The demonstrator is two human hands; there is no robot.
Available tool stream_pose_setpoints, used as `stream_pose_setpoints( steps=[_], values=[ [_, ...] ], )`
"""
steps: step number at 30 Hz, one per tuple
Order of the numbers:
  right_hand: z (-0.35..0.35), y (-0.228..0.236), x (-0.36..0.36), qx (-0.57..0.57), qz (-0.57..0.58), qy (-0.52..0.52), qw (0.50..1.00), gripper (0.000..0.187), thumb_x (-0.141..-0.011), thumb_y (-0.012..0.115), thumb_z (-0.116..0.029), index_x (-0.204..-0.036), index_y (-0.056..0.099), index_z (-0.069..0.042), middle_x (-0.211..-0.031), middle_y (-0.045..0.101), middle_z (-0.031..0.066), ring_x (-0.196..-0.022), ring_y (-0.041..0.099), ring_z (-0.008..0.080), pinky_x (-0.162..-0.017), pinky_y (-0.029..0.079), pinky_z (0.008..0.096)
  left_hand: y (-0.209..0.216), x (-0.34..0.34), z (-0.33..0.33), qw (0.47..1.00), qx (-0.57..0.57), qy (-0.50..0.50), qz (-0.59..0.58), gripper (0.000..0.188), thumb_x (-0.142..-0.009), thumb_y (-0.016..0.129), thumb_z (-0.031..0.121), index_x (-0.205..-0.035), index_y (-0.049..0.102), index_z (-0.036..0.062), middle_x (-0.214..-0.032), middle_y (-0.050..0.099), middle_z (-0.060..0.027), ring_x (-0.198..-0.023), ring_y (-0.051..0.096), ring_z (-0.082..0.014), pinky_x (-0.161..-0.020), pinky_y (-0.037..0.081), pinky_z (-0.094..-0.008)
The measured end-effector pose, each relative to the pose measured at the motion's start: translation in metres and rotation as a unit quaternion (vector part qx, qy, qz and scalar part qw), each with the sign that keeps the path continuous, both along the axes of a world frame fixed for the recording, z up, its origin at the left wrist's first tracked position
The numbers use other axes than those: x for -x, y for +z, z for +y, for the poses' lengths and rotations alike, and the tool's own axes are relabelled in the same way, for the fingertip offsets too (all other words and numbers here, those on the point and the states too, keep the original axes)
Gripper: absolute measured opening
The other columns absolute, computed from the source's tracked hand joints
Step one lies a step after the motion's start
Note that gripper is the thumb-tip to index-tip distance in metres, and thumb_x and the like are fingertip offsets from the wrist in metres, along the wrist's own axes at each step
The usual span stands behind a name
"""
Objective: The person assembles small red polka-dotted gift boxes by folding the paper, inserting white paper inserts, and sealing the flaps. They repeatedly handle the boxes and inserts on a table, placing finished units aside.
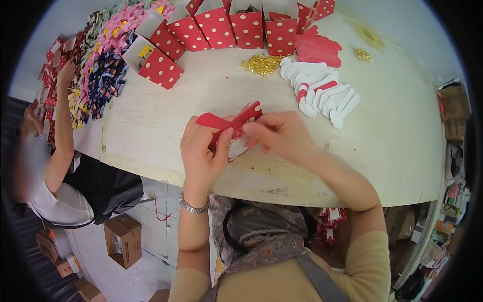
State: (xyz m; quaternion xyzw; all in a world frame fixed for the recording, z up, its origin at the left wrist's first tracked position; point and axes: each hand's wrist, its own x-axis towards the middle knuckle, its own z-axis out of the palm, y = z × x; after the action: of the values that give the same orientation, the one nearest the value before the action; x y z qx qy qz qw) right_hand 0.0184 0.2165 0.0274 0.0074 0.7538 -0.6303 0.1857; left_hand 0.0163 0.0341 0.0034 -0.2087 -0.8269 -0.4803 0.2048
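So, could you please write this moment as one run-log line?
Left hand: gripping red box | Right hand: blurred, at its right side, contact unclear | Beyond: gold pieces, white strips, open polka-dot boxes

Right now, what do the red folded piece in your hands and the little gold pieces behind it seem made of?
Red folded piece with flaps: probably smooth thin card, judging by its stiff flaps and straight edges.
Heaped small gold pieces: shiny, glinting brightly; perhaps metal or coated plastic.

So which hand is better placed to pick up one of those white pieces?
Probably the right hand: it is nearer to the white pieces, which lie on its side. The left hand is farther away and holding the red box.
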Motion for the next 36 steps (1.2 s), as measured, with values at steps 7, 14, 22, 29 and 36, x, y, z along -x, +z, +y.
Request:
stream_pose_setpoints(
  steps=[7, 14, 22, 29, 36],
  values=[
    [0.054, -0.071, 0.092, -0.319, 0.502, -0.035, 0.803, 0.011, -0.082, 0.064, -0.009, -0.092, 0.068, -0.006, -0.084, 0.063, 0.0087, -0.074, 0.063, 0.0256, -0.065, 0.052, 0.0342, -0.009, 0.008, 0.005, 0.993, -0.112, -0.009, -0.038, 0.018, -0.082, 0.065, -0.001, -0.097, 0.056, 0.0007, -0.090, 0.059, -0.0089, -0.078, 0.055, -0.0182, -0.070, 0.046, -0.0268],
    [0.071, -0.070, 0.096, -0.395, 0.440, 0.059, 0.804, 0.012, -0.079, 0.064, -0.009, -0.090, 0.067, -0.007, -0.084, 0.062, 0.0078, -0.077, 0.063, 0.0268, -0.068, 0.052, 0.0365, -0.013, 0.007, 0.000, 0.993, -0.102, -0.013, -0.052, 0.020, -0.084, 0.066, 0.000, -0.099, 0.053, 0.0012, -0.095, 0.060, -0.0098, -0.082, 0.057, -0.0164, -0.074, 0.047, -0.0268],
    [0.078, -0.046, 0.083, -0.184, 0.162, -0.069, 0.967, 0.011, -0.087, 0.064, -0.012, -0.094, 0.067, -0.005, -0.086, 0.067, 0.0071, -0.075, 0.064, 0.0158, -0.066, 0.050, 0.0280, -0.014, 0.003, 0.003, 0.993, -0.096, -0.009, -0.060, 0.018, -0.085, 0.064, 0.000, -0.098, 0.053, 0.0009, -0.097, 0.061, -0.0096, -0.085, 0.058, -0.0155, -0.075, 0.048, -0.0259],
    [0.091, -0.011, 0.044, 0.221, 0.072, -0.075, 0.970, 0.017, -0.087, 0.062, 0.000, -0.104, 0.060, -0.002, -0.096, 0.068, 0.0126, -0.084, 0.065, 0.0166, -0.068, 0.050, 0.0242, -0.008, 0.000, 0.007, 0.990, -0.117, 0.006, -0.074, 0.017, -0.086, 0.064, 0.001, -0.098, 0.052, 0.0004, -0.095, 0.059, -0.0077, -0.086, 0.057, -0.0128, -0.077, 0.048, -0.0253],
    [0.111, -0.008, 0.030, 0.150, 0.109, -0.162, 0.969, 0.022, -0.087, 0.064, -0.007, -0.107, 0.061, 0.002, -0.098, 0.068, 0.0109, -0.086, 0.065, 0.0145, -0.072, 0.049, 0.0238, -0.019, 0.000, 0.009, 0.990, -0.125, 0.013, -0.065, 0.019, -0.084, 0.067, 0.000, -0.097, 0.053, 0.0013, -0.090, 0.057, -0.0076, -0.083, 0.056, -0.0151, -0.073, 0.046, -0.0263]
  ],
)
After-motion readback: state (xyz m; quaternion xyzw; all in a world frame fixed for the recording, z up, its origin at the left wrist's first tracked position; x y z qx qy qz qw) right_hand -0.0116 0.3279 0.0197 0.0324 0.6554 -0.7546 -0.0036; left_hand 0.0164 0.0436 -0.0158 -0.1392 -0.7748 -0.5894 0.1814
